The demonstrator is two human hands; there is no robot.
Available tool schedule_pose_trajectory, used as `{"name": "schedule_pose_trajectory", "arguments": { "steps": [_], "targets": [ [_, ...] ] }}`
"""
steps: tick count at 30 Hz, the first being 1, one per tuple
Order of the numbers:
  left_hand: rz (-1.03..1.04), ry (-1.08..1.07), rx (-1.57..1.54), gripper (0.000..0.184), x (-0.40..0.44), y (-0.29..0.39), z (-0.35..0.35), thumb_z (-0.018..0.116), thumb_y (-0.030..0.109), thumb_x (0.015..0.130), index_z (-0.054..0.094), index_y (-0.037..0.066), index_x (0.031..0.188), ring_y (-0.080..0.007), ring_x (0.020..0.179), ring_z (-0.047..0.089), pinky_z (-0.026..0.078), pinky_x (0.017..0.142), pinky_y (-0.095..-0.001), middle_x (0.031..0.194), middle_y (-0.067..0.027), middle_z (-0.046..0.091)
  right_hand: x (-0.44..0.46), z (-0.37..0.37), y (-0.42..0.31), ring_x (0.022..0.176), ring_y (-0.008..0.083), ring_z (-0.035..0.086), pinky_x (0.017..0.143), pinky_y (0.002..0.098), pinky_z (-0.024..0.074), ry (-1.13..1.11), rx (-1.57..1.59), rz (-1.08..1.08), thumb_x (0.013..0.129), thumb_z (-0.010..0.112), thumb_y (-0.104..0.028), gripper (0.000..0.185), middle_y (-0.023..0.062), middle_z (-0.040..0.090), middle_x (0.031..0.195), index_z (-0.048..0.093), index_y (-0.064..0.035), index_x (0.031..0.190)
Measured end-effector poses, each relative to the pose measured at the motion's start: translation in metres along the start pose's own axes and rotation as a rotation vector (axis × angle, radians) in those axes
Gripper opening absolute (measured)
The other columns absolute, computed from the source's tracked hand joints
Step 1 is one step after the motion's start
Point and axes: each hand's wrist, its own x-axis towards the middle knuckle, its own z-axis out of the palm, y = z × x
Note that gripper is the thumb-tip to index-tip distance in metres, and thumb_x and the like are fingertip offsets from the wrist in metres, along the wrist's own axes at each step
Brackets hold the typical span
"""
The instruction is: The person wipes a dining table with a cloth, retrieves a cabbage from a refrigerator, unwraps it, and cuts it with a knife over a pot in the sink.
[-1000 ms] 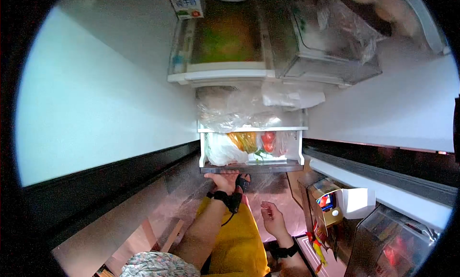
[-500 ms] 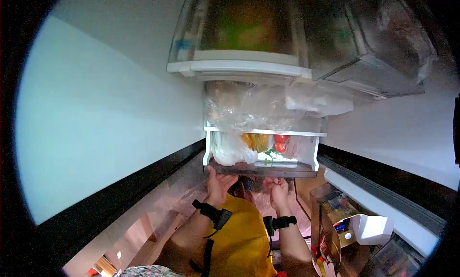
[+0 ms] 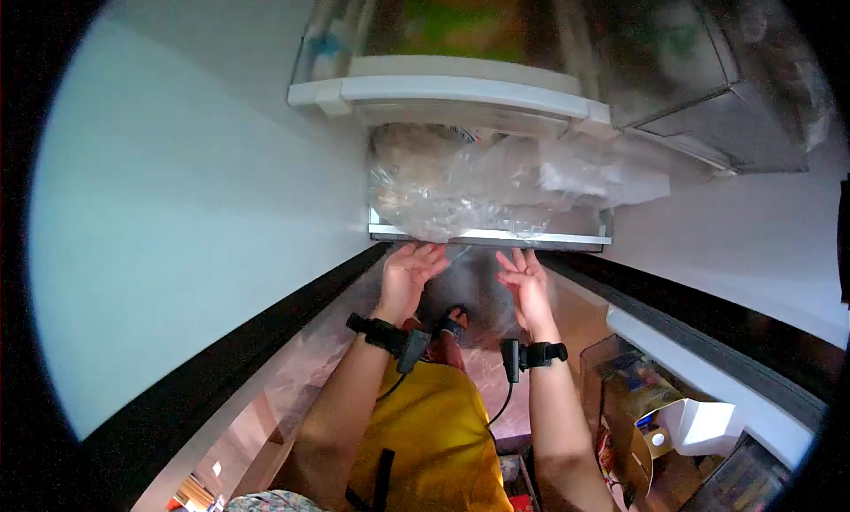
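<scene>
My left hand (image 3: 409,277) is at the left part of the dark front edge of a pushed-in fridge drawer (image 3: 487,244), palm up and fingers apart. Near the same edge, farther right, my right hand (image 3: 526,290) has its fingers spread. Neither hand holds anything; whether the fingertips press on the drawer is hard to tell. Just above lies a shelf with a white front strip (image 3: 567,237), loaded with clear plastic bags (image 3: 469,189). The inside of the drawer is hidden.
Higher up is a clear bin with a white front rail (image 3: 460,89). A pale fridge wall (image 3: 195,193) rises on the left. At right, the door rack holds an open carton (image 3: 699,423). My foot (image 3: 457,317) shows on the floor below.
The drawer with bags and red and yellow items has slid inward under the shelf, out of sight. Both hands have moved forward with it, and my right fingers have spread.
</scene>
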Motion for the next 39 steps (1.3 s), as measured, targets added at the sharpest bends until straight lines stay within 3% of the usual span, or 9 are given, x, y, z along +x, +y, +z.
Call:
{"name": "schedule_pose_trajectory", "arguments": {
  "steps": [8, 9, 13, 15, 17, 20, 28, 34, 39],
  "targets": [
    [-0.015, -0.204, 0.072, 0.047, 0.005, 0.012, -0.017, 0.044, 0.011, 0.085, 0.038, -0.008, 0.128, -0.0345, 0.124, 0.043, 0.036, 0.104, -0.0457, 0.133, -0.0218, 0.044, 0.006, 0.015, -0.008, 0.121, 0.0264, 0.048, 0.086, 0.0326, 0.05, 0.04, 0.01, 0.058, 0.076, 0.05, 0.004, 0.077, 0.0173, 0.025, 0.148, 0.015, -0.0005, 0.145],
    [-0.051, -0.204, 0.033, 0.047, 0.005, 0.011, -0.023, 0.044, 0.014, 0.087, 0.038, -0.007, 0.129, -0.034, 0.124, 0.043, 0.036, 0.104, -0.0457, 0.134, -0.0218, 0.043, 0.01, 0.008, -0.013, 0.103, 0.0202, 0.059, 0.076, 0.0289, 0.0515, 0.035, -0.195, 0.199, 0.083, 0.053, -0.005, 0.048, 0.0155, 0.052, 0.127, 0.044, 0.0028, 0.13],
    [-0.051, 0.097, 0.236, 0.048, -0.012, 0.021, -0.012, 0.046, 0.026, 0.092, 0.04, -0.004, 0.129, -0.0318, 0.119, 0.048, 0.041, 0.099, -0.0435, 0.13, -0.0204, 0.047, 0.006, 0.069, -0.029, 0.07, 0.0091, 0.058, 0.058, 0.0213, 0.0431, -0.002, -0.699, -0.27, 0.084, 0.067, -0.021, 0.022, 0.0014, 0.064, 0.078, 0.059, -0.0013, 0.089],
    [0.021, 0.162, 0.237, 0.05, -0.039, 0.023, 0.0, 0.048, 0.027, 0.092, 0.039, -0.004, 0.13, -0.0325, 0.116, 0.051, 0.044, 0.096, -0.0418, 0.127, -0.0218, 0.049, -0.003, 0.122, -0.039, 0.092, 0.0242, 0.057, 0.075, 0.0355, 0.0459, 0.381, -1.11, -0.991, 0.067, 0.081, -0.028, 0.054, 0.0143, 0.057, 0.11, 0.055, -0.0038, 0.108],
    [-0.015, 0.138, 0.205, 0.043, -0.051, 0.019, 0.002, 0.051, 0.024, 0.09, 0.044, -0.001, 0.125, -0.028, 0.108, 0.054, 0.047, 0.091, -0.0405, 0.117, -0.0159, 0.055, -0.009, 0.15, -0.054, 0.105, 0.0302, 0.05, 0.084, 0.0425, 0.0423, 0.351, -1.466, -1.179, 0.062, 0.082, -0.029, 0.075, 0.0162, 0.046, 0.125, 0.046, -0.0072, 0.124],
    [-0.021, 0.093, 0.234, 0.043, -0.067, 0.026, 0.009, 0.051, 0.022, 0.09, 0.043, -0.001, 0.125, -0.0289, 0.107, 0.055, 0.046, 0.092, -0.0422, 0.117, -0.0164, 0.055, -0.003, 0.148, -0.044, 0.119, 0.0348, 0.042, 0.091, 0.0489, 0.0383, 0.209, -1.689, -0.837, 0.058, 0.083, -0.028, 0.1, 0.0152, 0.034, 0.14, 0.03, -0.0143, 0.142],
    [-0.007, 0.059, 0.051, 0.058, -0.062, 0.047, 0.034, 0.052, 0.044, 0.091, 0.039, 0.002, 0.129, -0.0314, 0.113, 0.052, 0.043, 0.096, -0.047, 0.119, -0.0175, 0.053, 0.021, 0.099, -0.011, 0.102, 0.0323, 0.053, 0.086, 0.035, 0.0433, 0.113, -0.938, -0.714, 0.074, 0.061, -0.004, 0.036, 0.0164, 0.054, 0.108, 0.056, -0.0022, 0.11],
    [-0.053, -0.23, -0.267, 0.065, -0.075, 0.062, 0.07, 0.045, 0.058, 0.09, 0.043, 0.007, 0.13, -0.0291, 0.114, 0.052, 0.041, 0.098, -0.0456, 0.124, -0.0141, 0.053, -0.08, 0.115, -0.038, 0.094, 0.0254, 0.056, 0.084, 0.0317, 0.0435, -0.18, -0.682, -0.835, 0.08, 0.061, -0.012, 0.029, 0.0136, 0.058, 0.101, 0.057, 0.003, 0.104],
    [-0.023, -0.331, -0.392, 0.058, -0.132, 0.059, 0.091, 0.047, 0.044, 0.09, 0.04, 0.006, 0.134, -0.0304, 0.119, 0.048, 0.037, 0.101, -0.0456, 0.129, -0.0148, 0.049, -0.12, 0.095, -0.033, 0.087, 0.0177, 0.062, 0.078, 0.0277, 0.0483, -0.248, 0.271, -0.305, 0.076, 0.063, -0.014, 0.031, 0.0115, 0.063, 0.095, 0.057, 0.0051, 0.101]
  ]
}}
